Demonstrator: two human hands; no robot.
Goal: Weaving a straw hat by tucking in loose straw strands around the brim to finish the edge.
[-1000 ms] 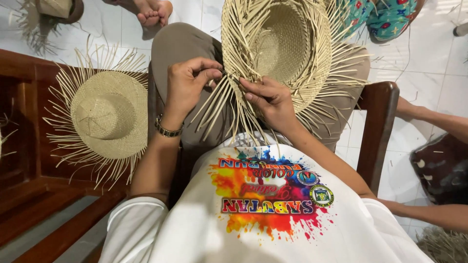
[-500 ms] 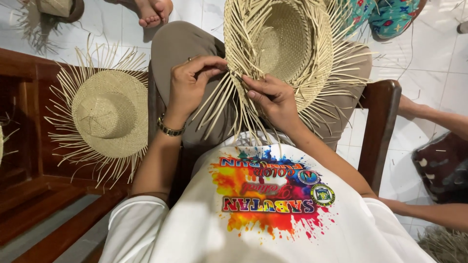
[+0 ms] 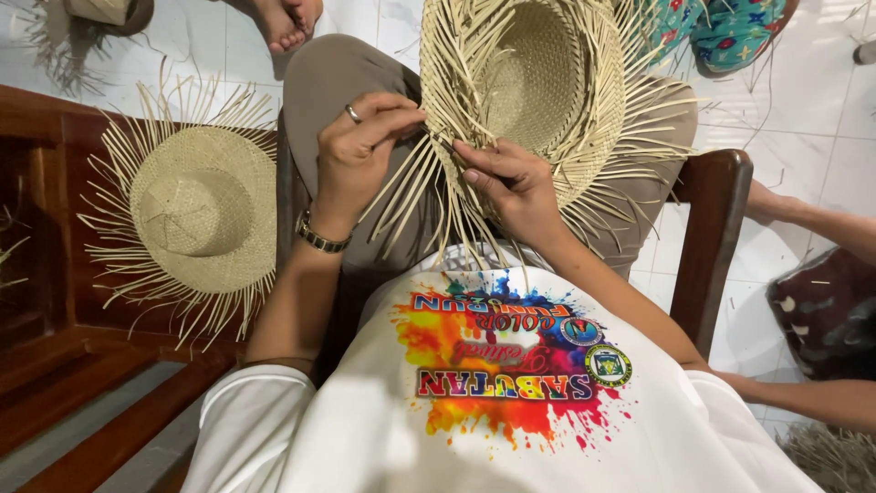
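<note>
Half-woven straw hat (image 3: 534, 87) resting crown-down on the lap, hollow side up like a bowl; nothing inside the hollow but its own woven bottom. Loose straw strips (image 3: 415, 196) fanning out from the near rim of that hat, down over the brown trousers (image 3: 328, 82).

Left hand (image 3: 360, 151) at the near-left edge of the hat, ring on one finger, metal bracelet (image 3: 319, 237) at the wrist; thumb and fingertips pressed together, pinching a strip right at the rim. Right hand (image 3: 511, 187) at the near edge of the hat, just right of the left hand, fingers curled and clamped on a few strips, thumb lying flat along them.

Left of the hat, well apart from it: a finished-looking second hat (image 3: 205, 210), crown up, fringe untrimmed, lying on the wooden bench (image 3: 55, 365). Beyond the hat, up-left: a bare foot (image 3: 287, 23) on the white tiled floor (image 3: 803, 100). Right of the hat: a wooden armrest (image 3: 712, 237), then another person's arm (image 3: 812, 219) and a dark patterned bag (image 3: 826, 310).

Against half a second ago: both hands at the same spot on the near rim, left fingertips closed a little tighter on the strip, hat tipped barely at all, second hat unmoved.
</note>
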